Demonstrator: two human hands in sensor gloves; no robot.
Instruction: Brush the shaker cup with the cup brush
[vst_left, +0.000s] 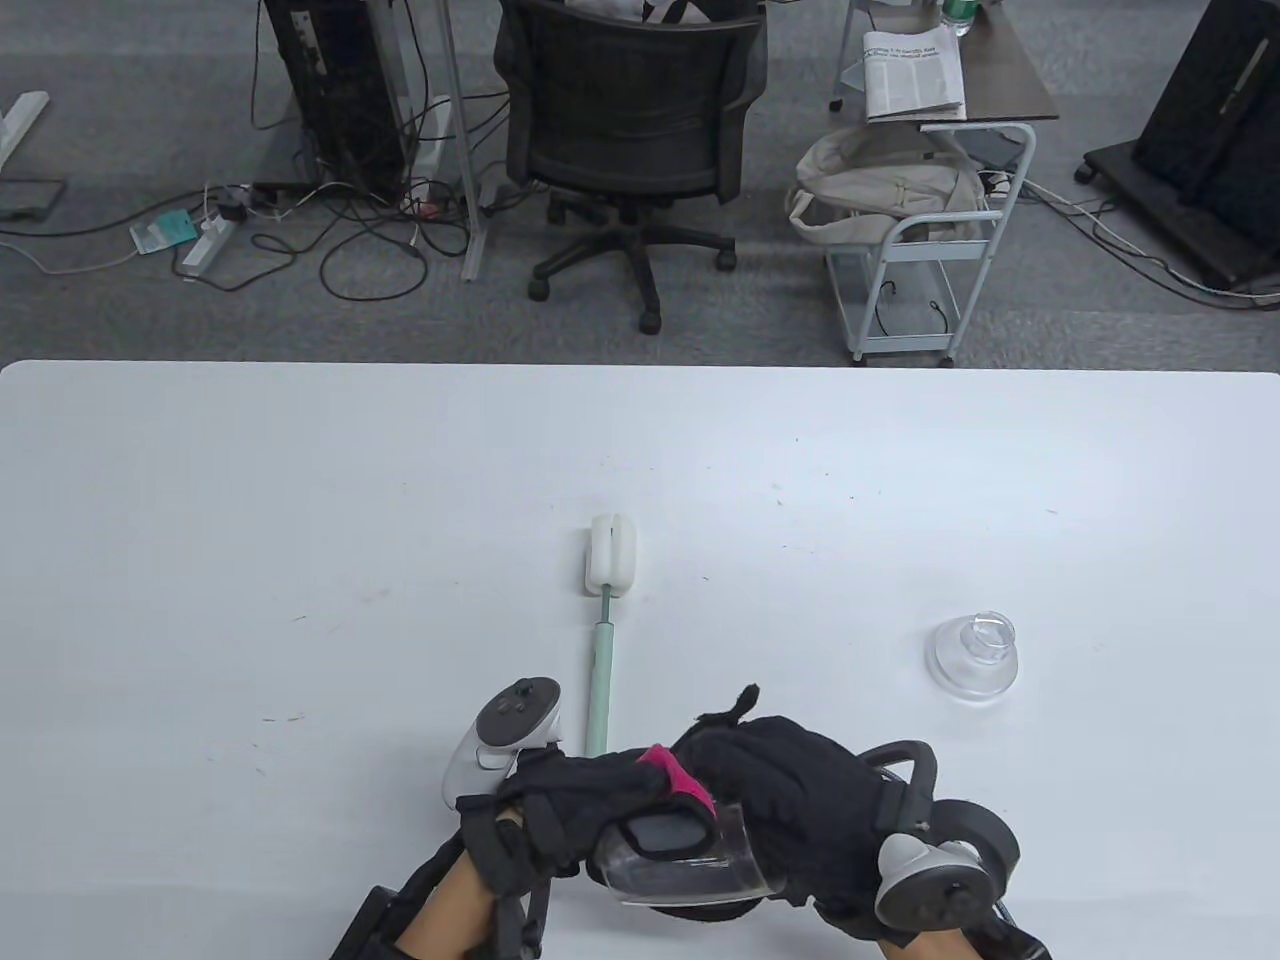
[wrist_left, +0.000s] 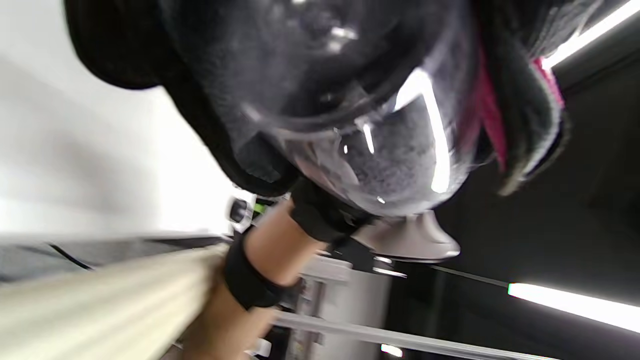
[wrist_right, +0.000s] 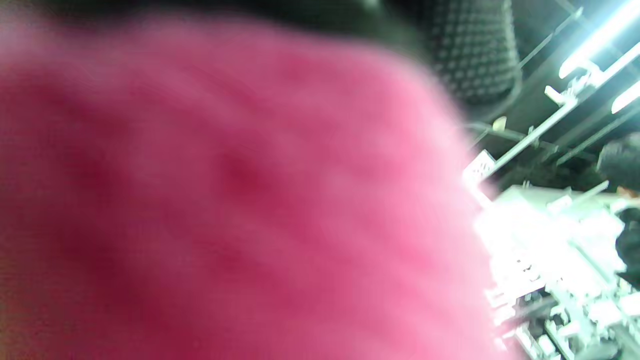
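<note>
The clear shaker cup (vst_left: 690, 865) lies on its side in both hands at the table's near edge, just above the surface. My left hand (vst_left: 600, 800) grips its left end, and a pink patch on the glove (vst_left: 685, 780) sits on top. My right hand (vst_left: 790, 800) wraps over its right part. The left wrist view shows the cup (wrist_left: 385, 150) close up, with black gloved fingers (wrist_left: 520, 110) around it. The cup brush (vst_left: 608, 620) lies free on the table beyond the hands, its white sponge head far and its mint handle toward me. Pink glove fabric (wrist_right: 225, 200) blocks the right wrist view.
The cup's clear lid (vst_left: 976, 658) sits on the white table (vst_left: 250, 560) to the right, apart from the hands. Beyond the far edge stand an office chair (vst_left: 630, 120) and a small cart (vst_left: 920, 240).
</note>
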